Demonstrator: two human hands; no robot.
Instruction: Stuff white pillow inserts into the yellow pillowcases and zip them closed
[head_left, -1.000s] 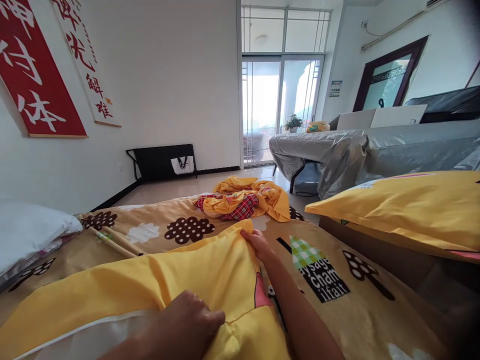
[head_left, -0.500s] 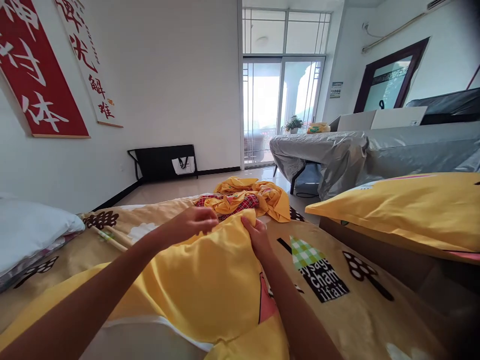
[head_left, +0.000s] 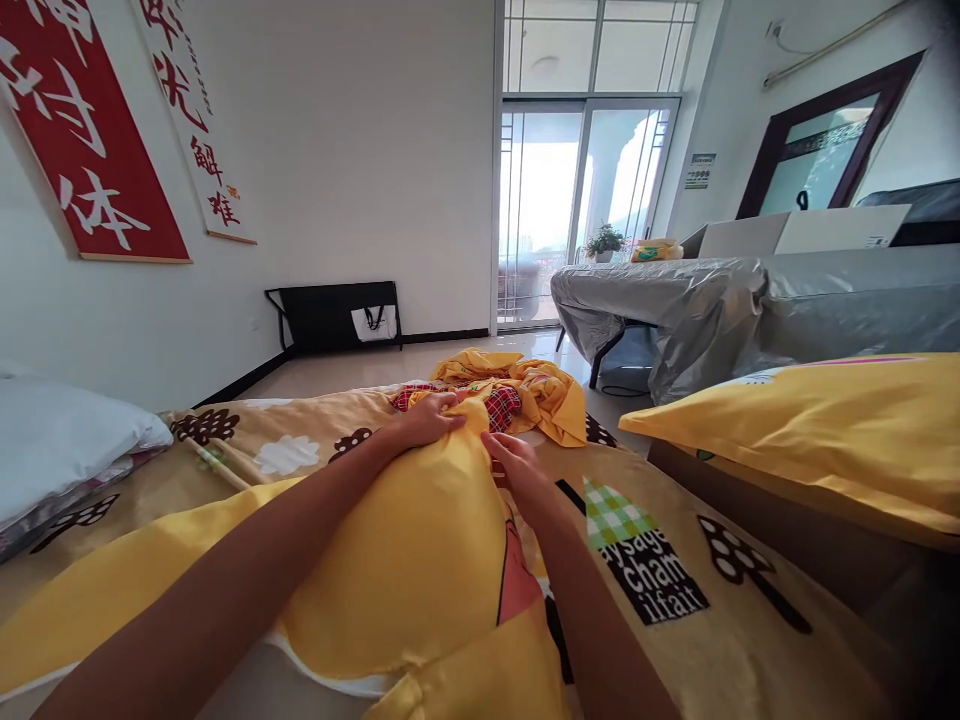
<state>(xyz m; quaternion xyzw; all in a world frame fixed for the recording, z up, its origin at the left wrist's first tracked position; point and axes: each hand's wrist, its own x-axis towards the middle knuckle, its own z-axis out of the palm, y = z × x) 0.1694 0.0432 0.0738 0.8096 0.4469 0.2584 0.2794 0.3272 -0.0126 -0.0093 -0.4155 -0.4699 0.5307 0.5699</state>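
A yellow pillowcase (head_left: 390, 540) with a pink patch on its right side lies spread before me, bulging in the middle. White material shows below its near edge. My left hand (head_left: 429, 421) is closed on the cloth at the gathered far end. Beside it, my right hand (head_left: 516, 462) pinches the right edge of that same end between thumb and fingers. Just beyond my hands sits a crumpled heap of yellow cloth (head_left: 551, 395) with red plaid parts.
A patterned brown bedspread (head_left: 750, 640) lies under everything. To the left is a white pillow (head_left: 67, 440), to the right a yellow pillow (head_left: 810, 430) on a brown support. Farther back stand a plastic-covered table (head_left: 660, 290), a black folded panel (head_left: 322, 320) and a glass sliding door (head_left: 544, 210).
My left hand has moved forward and right and now grips the far end, which has been gathered narrower. My right hand stays at its right edge. The view has shifted slightly.
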